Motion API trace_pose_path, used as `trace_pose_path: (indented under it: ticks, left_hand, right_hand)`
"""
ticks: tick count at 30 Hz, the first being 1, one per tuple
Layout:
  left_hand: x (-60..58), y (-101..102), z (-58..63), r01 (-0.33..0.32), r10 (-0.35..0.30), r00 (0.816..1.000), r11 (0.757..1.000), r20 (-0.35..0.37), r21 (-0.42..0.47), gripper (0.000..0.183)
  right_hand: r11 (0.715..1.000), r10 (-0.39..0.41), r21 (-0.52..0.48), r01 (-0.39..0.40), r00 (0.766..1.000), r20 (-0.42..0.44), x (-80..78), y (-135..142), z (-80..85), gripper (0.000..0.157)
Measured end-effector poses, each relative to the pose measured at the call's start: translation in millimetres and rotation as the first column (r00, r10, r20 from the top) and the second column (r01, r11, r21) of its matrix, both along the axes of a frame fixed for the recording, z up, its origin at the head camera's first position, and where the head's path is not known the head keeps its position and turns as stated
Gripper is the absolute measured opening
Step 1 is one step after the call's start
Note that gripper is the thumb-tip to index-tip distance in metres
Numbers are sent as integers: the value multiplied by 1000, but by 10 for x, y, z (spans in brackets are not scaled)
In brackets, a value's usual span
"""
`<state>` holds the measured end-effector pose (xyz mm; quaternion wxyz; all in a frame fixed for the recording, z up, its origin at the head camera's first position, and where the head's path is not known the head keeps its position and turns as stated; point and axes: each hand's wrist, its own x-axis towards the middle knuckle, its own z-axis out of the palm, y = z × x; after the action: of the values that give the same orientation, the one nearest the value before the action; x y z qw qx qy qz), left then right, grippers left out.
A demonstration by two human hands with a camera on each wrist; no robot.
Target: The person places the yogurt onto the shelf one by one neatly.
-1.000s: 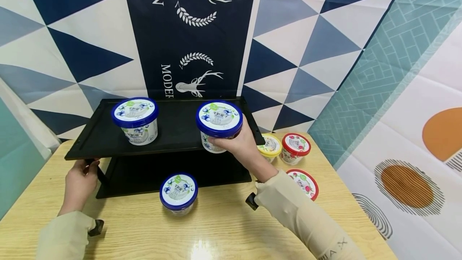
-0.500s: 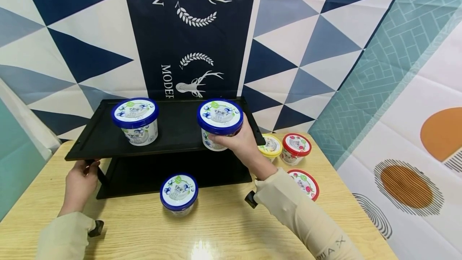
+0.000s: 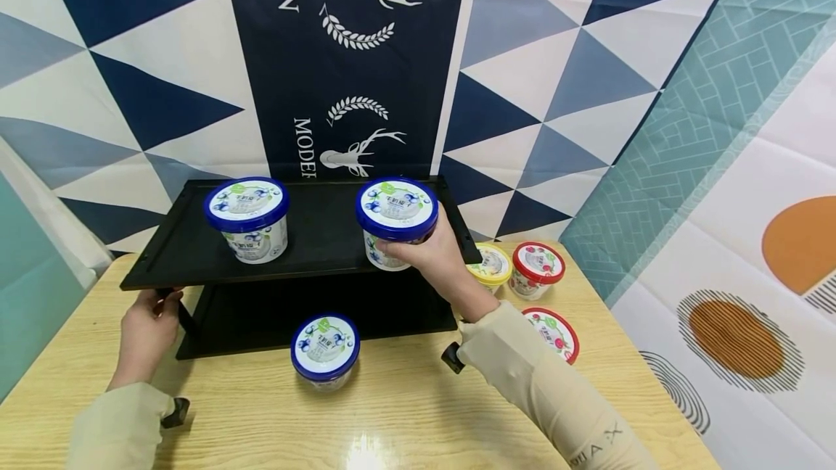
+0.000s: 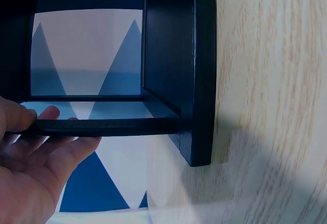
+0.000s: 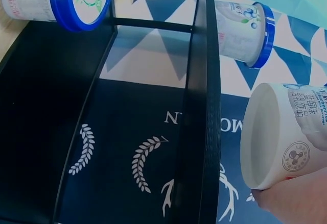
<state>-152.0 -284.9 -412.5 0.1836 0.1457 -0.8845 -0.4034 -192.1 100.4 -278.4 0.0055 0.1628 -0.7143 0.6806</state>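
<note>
My right hand (image 3: 444, 260) grips a blue-lidded tub (image 3: 397, 209), printed with blueberries, at the right of the upper shelf. A gap shows between the held tub's base and the shelf board in the right wrist view. A two-tier black rack (image 3: 320, 238) stands on the table. Low on its left side, my left hand (image 3: 146, 332) holds a thin black post (image 4: 107, 127), thumb on one side and fingers on the other. Another blue-lidded tub (image 3: 248, 216) sits upright on the upper shelf's left. In front of the lower shelf stands a third blue-lidded tub (image 3: 324, 347).
Right of the rack stand a yellow-lidded tub (image 3: 491, 265) and a red-lidded tub (image 3: 537, 267). A nearer red-lidded tub (image 3: 551, 332) is partly behind my right sleeve. A patterned cloth (image 3: 353, 56) hangs close behind the rack. The wooden table (image 3: 392, 412) extends toward me.
The tub in my right hand has shifted slightly up and away from me in the head view. My left hand keeps its hold on the post.
</note>
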Motion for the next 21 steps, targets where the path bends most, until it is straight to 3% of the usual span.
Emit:
trace_pose_path:
  ticks: [21]
  left_hand:
    - [4,2,1,6,-6,1000,1000,-12,-13,34]
  right_hand:
    - [1000,-17,6,16,1000,5,-60,-40,3,88]
